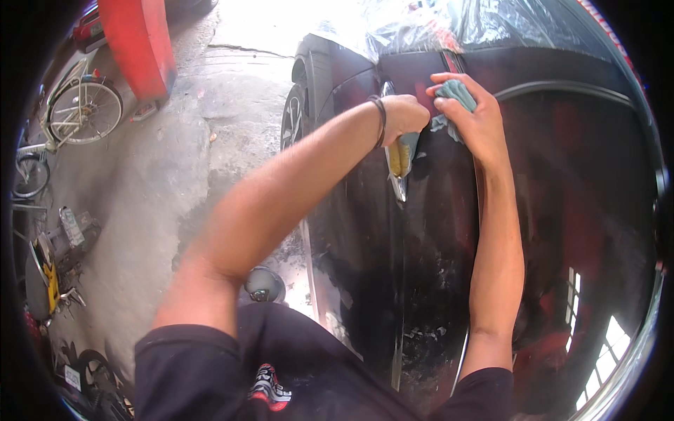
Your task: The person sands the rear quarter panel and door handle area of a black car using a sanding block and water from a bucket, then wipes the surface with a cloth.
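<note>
My right hand (481, 116) grips a crumpled blue-green cloth (456, 95) between thumb and fingers, over the side of a dark car (442, 231). Just to its left, my left hand (407, 116) is closed, knuckles up, with its fingertips hidden. Below that fist a narrow, chrome-ended piece (400, 188) runs along the car's side, with a yellowish patch (399, 158) in it. A grey-blue flap (413, 142) shows beside the patch, under the left hand; whether the fingers hold it I cannot tell.
Clear plastic sheeting (421, 28) covers the car's far part. A wheel (291, 116) stands at its left side. On the concrete floor (147, 210) are a red post (140, 49), a bicycle (84, 109) and a round grey object (264, 284) near my body. Motorbike-like parts (49, 274) crowd the left edge.
</note>
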Action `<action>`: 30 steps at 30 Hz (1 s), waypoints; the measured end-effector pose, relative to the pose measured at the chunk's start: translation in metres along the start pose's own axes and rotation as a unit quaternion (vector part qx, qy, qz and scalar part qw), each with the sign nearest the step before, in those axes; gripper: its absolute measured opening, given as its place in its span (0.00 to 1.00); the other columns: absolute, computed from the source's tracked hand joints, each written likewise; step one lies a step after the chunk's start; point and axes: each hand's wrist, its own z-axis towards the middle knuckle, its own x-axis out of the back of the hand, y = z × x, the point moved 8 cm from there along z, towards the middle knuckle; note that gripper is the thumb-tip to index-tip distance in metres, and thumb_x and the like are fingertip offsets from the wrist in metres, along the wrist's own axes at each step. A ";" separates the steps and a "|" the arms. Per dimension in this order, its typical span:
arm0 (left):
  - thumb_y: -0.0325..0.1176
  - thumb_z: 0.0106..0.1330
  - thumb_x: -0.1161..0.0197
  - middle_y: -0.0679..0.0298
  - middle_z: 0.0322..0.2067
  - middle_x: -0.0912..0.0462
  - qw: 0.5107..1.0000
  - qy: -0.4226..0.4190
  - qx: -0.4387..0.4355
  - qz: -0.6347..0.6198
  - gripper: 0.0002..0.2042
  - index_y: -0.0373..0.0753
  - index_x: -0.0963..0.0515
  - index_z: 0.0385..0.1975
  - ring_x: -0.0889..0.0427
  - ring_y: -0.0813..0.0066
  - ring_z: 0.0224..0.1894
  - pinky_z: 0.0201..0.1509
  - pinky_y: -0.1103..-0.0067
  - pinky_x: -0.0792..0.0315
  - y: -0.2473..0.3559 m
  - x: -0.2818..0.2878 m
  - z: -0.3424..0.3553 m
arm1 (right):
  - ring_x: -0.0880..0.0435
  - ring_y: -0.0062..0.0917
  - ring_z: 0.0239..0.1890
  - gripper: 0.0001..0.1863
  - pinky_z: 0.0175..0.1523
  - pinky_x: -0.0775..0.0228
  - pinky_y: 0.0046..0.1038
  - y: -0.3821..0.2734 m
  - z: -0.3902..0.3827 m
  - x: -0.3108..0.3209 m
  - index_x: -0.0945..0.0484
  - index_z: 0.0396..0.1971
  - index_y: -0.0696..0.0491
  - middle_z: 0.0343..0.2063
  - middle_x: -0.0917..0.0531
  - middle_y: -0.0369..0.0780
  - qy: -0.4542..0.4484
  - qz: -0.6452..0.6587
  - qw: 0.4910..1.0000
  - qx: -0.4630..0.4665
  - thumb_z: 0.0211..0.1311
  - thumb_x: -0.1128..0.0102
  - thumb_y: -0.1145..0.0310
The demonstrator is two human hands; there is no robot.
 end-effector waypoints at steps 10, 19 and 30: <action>0.29 0.64 0.38 0.55 0.31 0.16 0.990 -0.100 0.100 0.024 0.07 0.36 0.14 0.35 0.16 0.64 0.34 0.36 0.64 0.27 -0.020 -0.029 0.007 | 0.09 0.22 0.43 0.18 0.54 0.18 0.28 0.002 0.014 -0.009 0.11 0.52 0.54 0.39 0.07 0.38 0.003 -0.018 0.999 0.034 0.64 0.30 0.65; 0.31 0.66 0.38 0.64 0.28 0.26 0.833 0.017 0.357 -0.423 0.08 0.36 0.17 0.40 0.28 0.69 0.29 0.33 0.68 0.37 -0.005 -0.010 -0.038 | 0.07 0.23 0.43 0.18 0.53 0.17 0.29 0.000 0.009 -0.005 0.11 0.53 0.53 0.38 0.06 0.40 0.000 -0.029 1.000 0.002 0.64 0.30 0.66; 0.33 0.70 0.37 0.61 0.37 0.20 0.895 0.052 0.274 -0.347 0.11 0.35 0.16 0.46 0.23 0.69 0.37 0.38 0.67 0.32 -0.005 -0.013 -0.011 | 0.08 0.28 0.38 0.18 0.50 0.18 0.31 0.006 0.007 0.008 0.11 0.52 0.51 0.34 0.08 0.44 0.014 -0.058 0.998 0.022 0.63 0.29 0.64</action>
